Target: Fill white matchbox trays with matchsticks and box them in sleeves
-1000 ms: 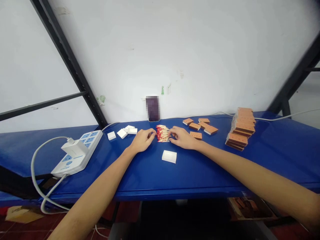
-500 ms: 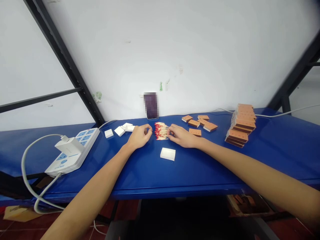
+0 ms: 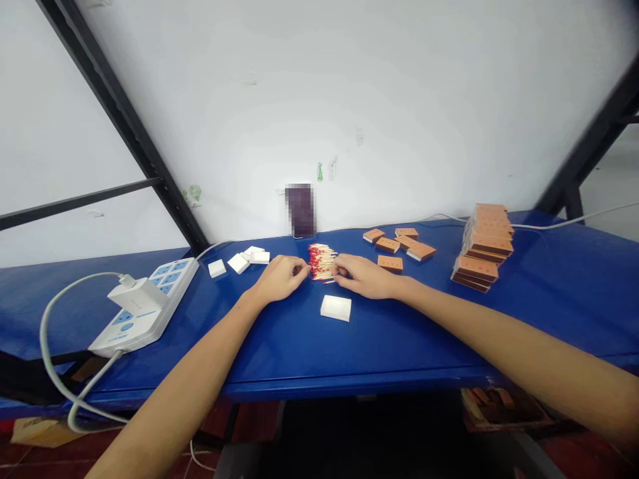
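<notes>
A pile of red-headed matches (image 3: 322, 261) lies on the blue table between my hands. My left hand (image 3: 283, 278) has its fingers curled, thumb tip at the red heads; whatever it may pinch is hidden. On the other side, my right hand (image 3: 360, 275) bends its fingers closed against the bare stick ends. One loose match (image 3: 328, 282) lies just below the pile. Nearer to me sits an open white matchbox tray (image 3: 336, 307), its inside facing up.
Several white trays (image 3: 238, 263) lie to the left, near a power strip (image 3: 170, 293) with a charger. On the right are loose brown matchboxes (image 3: 389, 264) and a tall stack of them (image 3: 486, 246). A blurred dark upright object (image 3: 301, 209) leans against the wall.
My left hand has moved right and slightly down, up to the match heads. The right hand has shifted slightly down. A single match now shows below the pile.
</notes>
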`<state>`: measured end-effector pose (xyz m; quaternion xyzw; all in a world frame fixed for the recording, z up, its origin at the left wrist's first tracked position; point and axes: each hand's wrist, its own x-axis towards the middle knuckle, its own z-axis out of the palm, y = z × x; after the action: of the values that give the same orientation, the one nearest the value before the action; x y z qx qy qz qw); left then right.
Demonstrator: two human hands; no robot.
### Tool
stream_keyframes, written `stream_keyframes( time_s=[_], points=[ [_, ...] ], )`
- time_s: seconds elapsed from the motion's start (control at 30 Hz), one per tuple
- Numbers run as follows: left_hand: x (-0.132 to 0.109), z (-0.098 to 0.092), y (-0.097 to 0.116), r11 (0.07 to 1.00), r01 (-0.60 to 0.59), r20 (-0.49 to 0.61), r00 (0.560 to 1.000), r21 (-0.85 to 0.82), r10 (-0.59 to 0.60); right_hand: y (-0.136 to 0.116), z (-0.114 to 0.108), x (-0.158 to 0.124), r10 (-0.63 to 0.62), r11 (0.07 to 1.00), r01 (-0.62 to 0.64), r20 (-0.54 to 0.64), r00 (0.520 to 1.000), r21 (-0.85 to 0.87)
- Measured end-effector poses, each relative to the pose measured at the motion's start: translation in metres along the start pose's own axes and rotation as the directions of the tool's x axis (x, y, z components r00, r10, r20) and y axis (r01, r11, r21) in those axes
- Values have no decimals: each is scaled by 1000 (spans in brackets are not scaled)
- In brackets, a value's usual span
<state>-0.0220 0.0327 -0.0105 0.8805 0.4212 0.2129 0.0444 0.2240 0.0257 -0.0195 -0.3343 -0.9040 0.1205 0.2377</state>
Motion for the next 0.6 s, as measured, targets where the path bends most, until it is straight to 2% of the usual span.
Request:
stream_keyframes(
  time_s=[0.17, 0.5, 0.6],
  points=[
    [0, -1, 1, 1000, 15, 16, 1000, -24, -14, 6, -7, -2, -19, 1000, 19, 5, 1000, -23],
    [-2, -4, -2, 967, -81, 100, 989, -241, 108, 7, -6, -2, -19, 999, 21, 56, 998, -50],
    [-3, -4, -4, 960, -101, 99, 986, -262, 131, 6, -6, -2, -28, 998, 31, 61, 998, -50]
  ],
)
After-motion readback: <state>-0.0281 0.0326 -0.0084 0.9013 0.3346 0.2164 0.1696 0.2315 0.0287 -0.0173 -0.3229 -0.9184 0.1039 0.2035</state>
